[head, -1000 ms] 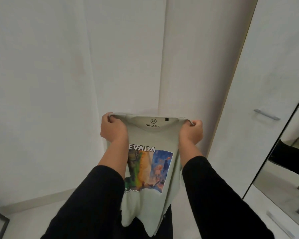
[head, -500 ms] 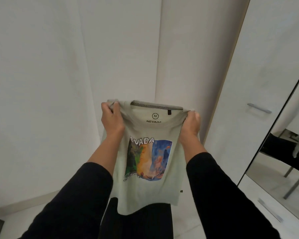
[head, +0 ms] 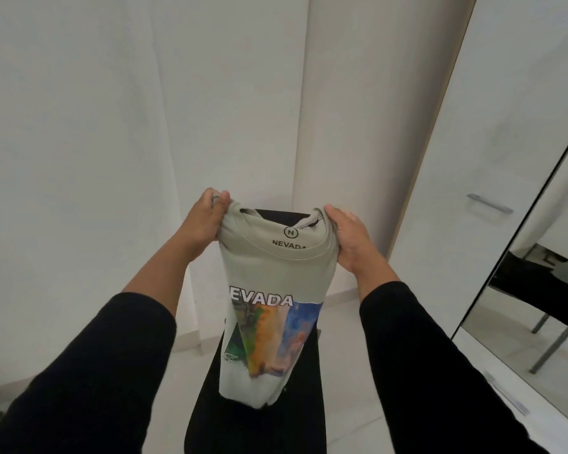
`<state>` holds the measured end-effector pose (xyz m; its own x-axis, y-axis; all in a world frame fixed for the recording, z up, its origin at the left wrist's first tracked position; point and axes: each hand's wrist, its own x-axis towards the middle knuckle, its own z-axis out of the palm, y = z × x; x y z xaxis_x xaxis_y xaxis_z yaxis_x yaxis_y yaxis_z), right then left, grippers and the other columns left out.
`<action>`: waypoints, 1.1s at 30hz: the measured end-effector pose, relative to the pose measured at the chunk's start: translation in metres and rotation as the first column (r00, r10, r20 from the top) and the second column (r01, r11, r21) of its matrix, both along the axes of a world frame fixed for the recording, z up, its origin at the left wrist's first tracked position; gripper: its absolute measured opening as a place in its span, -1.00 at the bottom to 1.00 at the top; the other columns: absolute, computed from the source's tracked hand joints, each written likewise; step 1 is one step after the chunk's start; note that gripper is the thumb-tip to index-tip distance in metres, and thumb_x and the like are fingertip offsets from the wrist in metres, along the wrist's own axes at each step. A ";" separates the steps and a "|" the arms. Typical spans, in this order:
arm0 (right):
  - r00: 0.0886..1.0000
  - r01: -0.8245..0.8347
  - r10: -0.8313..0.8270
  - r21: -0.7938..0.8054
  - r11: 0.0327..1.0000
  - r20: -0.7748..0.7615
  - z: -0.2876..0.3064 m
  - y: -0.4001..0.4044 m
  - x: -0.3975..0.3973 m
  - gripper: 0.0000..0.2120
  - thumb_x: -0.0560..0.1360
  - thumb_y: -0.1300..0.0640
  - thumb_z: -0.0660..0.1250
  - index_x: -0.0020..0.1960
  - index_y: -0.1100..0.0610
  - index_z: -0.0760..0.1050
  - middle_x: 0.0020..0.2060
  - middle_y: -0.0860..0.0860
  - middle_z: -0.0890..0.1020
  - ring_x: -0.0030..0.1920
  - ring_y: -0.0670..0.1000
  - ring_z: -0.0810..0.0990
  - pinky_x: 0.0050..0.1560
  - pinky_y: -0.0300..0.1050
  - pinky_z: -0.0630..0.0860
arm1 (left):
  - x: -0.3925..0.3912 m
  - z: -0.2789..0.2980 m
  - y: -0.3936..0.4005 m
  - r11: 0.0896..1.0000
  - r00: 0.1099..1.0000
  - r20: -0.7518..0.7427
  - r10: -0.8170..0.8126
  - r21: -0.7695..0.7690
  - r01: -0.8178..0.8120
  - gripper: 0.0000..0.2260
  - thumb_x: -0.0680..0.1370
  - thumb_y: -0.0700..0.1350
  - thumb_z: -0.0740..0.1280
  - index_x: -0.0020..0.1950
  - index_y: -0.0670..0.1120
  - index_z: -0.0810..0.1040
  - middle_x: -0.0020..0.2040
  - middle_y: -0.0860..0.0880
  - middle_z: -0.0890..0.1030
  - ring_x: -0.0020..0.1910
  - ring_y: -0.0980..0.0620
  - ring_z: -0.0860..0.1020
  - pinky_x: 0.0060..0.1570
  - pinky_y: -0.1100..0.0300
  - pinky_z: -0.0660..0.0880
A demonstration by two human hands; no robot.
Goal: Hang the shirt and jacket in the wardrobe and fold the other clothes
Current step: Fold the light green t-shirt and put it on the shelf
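Both hands gripped the pale green T-shirt (head: 277, 273) at its shoulders: the left hand (head: 202, 221) pinched a bunch of fabric at the top corner between thumb and fingers, and the right hand (head: 351, 240) curled around the opposite side beside the collar. Between them the garment hung narrowed, its sides apparently turned behind, the "NEVADA" neck print and colourful chest graphic facing the person. Its lower edge dangled over the seat of a black chair (head: 259, 417), whose backrest showed through the neck opening; whether the hem touched the seat could not be told. The likeliest trouble seemed to be the folded-back sides slipping open if either pinch loosened, since only the top was held and the rest hung free. Lowered unevenly, the hem might bunch on the seat and crease the fold, or the shirt might slide off the narrow seat onto the white floor (head: 374, 355). To the right stood a white wardrobe door (head: 456, 158) with a metal handle (head: 490, 203), and beyond it a mirror (head: 538, 306).
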<state>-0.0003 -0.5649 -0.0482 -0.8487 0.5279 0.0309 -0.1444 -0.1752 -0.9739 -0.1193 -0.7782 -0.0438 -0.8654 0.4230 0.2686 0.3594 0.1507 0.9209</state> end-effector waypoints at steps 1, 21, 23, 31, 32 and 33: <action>1.000 -0.020 0.020 0.014 1.000 0.014 0.002 -0.003 0.000 -0.88 0.55 0.10 0.29 -0.05 0.16 0.48 -0.17 0.04 0.60 -0.15 0.00 0.57 0.06 -0.04 0.49 | 0.002 -0.001 0.000 0.999 0.997 0.062 -0.052 0.008 0.052 -0.70 0.63 0.14 0.07 -0.05 -0.08 0.35 -0.18 -0.01 0.42 -0.23 0.04 0.39 -0.28 0.18 0.42; 0.787 -0.147 -0.452 0.840 0.523 0.419 -0.045 0.010 -0.005 -0.74 0.49 0.10 0.38 -0.27 0.08 0.33 -0.24 0.00 0.47 -0.28 -0.06 0.39 -0.35 -0.31 0.29 | -0.012 -0.069 -0.011 0.812 0.888 -0.243 0.390 -0.363 -0.456 -0.80 0.34 -0.37 0.21 -0.34 -0.11 0.26 -0.38 -0.06 0.35 -0.32 -0.06 0.31 -0.38 0.27 0.14; 0.741 -0.159 -0.491 0.830 0.534 0.458 -0.060 0.006 -0.004 -0.94 0.54 0.16 0.30 -0.07 0.15 0.47 -0.10 0.08 0.55 -0.17 0.01 0.45 -0.18 -0.25 0.41 | -0.002 -0.086 -0.007 0.825 0.874 -0.197 0.445 -0.290 -0.485 -0.80 0.36 -0.32 0.23 -0.35 -0.12 0.23 -0.41 -0.05 0.30 -0.36 -0.04 0.27 -0.38 0.21 0.17; 0.634 0.183 -0.558 0.597 0.781 0.535 -0.111 -0.014 0.012 -0.72 0.54 0.22 0.16 0.15 0.30 0.53 0.07 0.17 0.60 0.13 0.18 0.56 0.07 -0.06 0.49 | 0.038 -0.123 0.023 0.744 0.750 0.138 0.646 -0.330 -0.580 -0.83 0.60 -0.16 0.13 0.01 -0.17 0.49 0.02 -0.14 0.39 -0.08 -0.11 0.45 -0.09 0.09 0.39; 0.642 0.278 -0.549 0.505 0.817 0.535 -0.115 -0.014 0.010 -0.73 0.54 0.21 0.17 0.14 0.31 0.52 0.06 0.17 0.61 0.11 0.18 0.58 0.10 -0.05 0.53 | 0.042 -0.121 0.026 0.748 0.749 0.159 0.643 -0.343 -0.569 -0.79 0.61 -0.18 0.09 0.10 -0.17 0.50 0.07 -0.16 0.46 -0.04 -0.11 0.46 -0.08 0.11 0.38; 0.644 0.395 -0.553 0.389 0.832 0.529 -0.116 -0.015 0.008 -0.74 0.55 0.20 0.19 0.13 0.31 0.52 0.05 0.17 0.61 0.08 0.18 0.60 0.11 -0.02 0.55 | 0.044 -0.120 0.029 0.753 0.743 0.185 0.643 -0.328 -0.570 -0.75 0.61 -0.21 0.07 0.16 -0.18 0.51 0.11 -0.17 0.51 0.01 -0.14 0.49 -0.04 0.10 0.39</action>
